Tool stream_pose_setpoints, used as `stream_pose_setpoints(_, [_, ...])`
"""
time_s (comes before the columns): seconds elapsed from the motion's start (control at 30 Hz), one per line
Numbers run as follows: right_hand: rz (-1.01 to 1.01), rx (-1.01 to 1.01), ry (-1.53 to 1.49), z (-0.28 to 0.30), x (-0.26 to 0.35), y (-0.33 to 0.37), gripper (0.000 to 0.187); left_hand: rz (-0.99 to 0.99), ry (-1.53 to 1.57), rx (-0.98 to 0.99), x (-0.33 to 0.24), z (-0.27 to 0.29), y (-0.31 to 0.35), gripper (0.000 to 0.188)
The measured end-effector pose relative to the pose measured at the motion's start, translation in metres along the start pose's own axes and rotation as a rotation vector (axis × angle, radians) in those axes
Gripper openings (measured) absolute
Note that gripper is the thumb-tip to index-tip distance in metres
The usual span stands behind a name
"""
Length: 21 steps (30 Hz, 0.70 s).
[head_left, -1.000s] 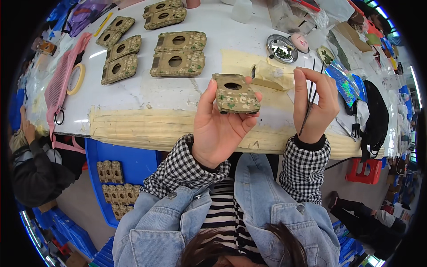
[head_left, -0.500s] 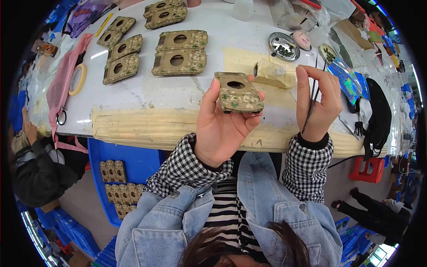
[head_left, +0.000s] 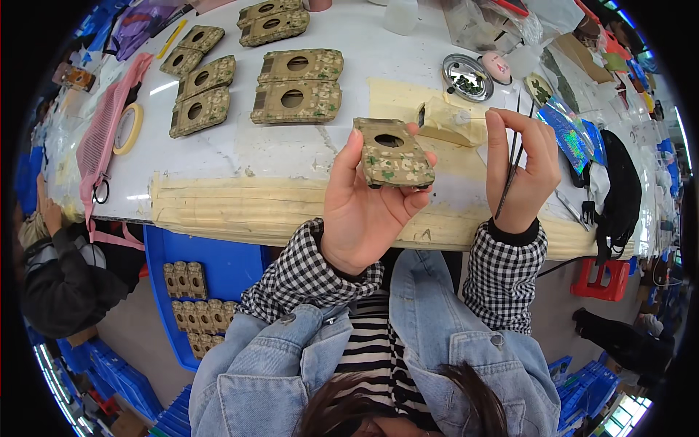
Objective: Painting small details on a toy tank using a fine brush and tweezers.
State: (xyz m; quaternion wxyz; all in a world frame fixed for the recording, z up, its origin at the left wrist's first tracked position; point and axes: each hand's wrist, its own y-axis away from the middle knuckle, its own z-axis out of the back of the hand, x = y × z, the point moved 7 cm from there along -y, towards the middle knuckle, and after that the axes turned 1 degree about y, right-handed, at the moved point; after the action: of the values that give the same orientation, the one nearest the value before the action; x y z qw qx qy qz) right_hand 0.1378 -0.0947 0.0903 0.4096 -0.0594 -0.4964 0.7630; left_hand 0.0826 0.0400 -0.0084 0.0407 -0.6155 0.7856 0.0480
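Observation:
My left hand (head_left: 371, 218) holds a camouflage model tank hull (head_left: 397, 156) above the table's near edge, thumb on its left side and fingertips round its right. The hull has a round hole in its top and is tilted toward me. My right hand (head_left: 526, 164) is closed round dark tweezers (head_left: 512, 156), which slant through the fingers. Its thumb and forefinger also pinch something thin like a needle, pointing left to a pale blob on a tape-covered block (head_left: 453, 124). Beyond the block, a round metal dish (head_left: 477, 89) has small dark green bits in it.
More camouflage hulls (head_left: 297, 98) lie in pairs at the far left. A tape roll (head_left: 127, 130) and pink mesh (head_left: 102, 138) lie further left. Below the table edge, a blue tray (head_left: 218, 255) bears several hulls. At right are a shiny packet (head_left: 571, 135) and a red stool (head_left: 601, 280).
My hands keep almost the same pose; the hull in my left hand has shifted very slightly right. A person in dark clothes at the lower right has moved.

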Motion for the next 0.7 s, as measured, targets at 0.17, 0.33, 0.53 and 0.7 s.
stream_pose_setpoints(0.17, [0.036,-0.035,0.011,0.0025,0.0006,0.0003,0.008,0.003,0.011,0.005,0.0014,-0.0002,-0.0001,0.071])
stream_pose_setpoints(0.33, [0.008,-0.007,0.013,0.0006,0.0003,0.0008,0.008,-0.005,-0.013,-0.02,0.0009,-0.0003,0.0004,0.07])
stream_pose_setpoints(0.53, [0.005,0.0,0.0,0.0,0.0004,-0.0006,0.007,-0.006,-0.006,-0.009,0.0015,0.0005,-0.0002,0.07])
stream_pose_setpoints(0.7, [-0.009,0.02,-0.023,-0.0028,-0.0019,0.0003,0.008,0.006,-0.012,-0.038,0.003,0.0019,-0.0005,0.07])
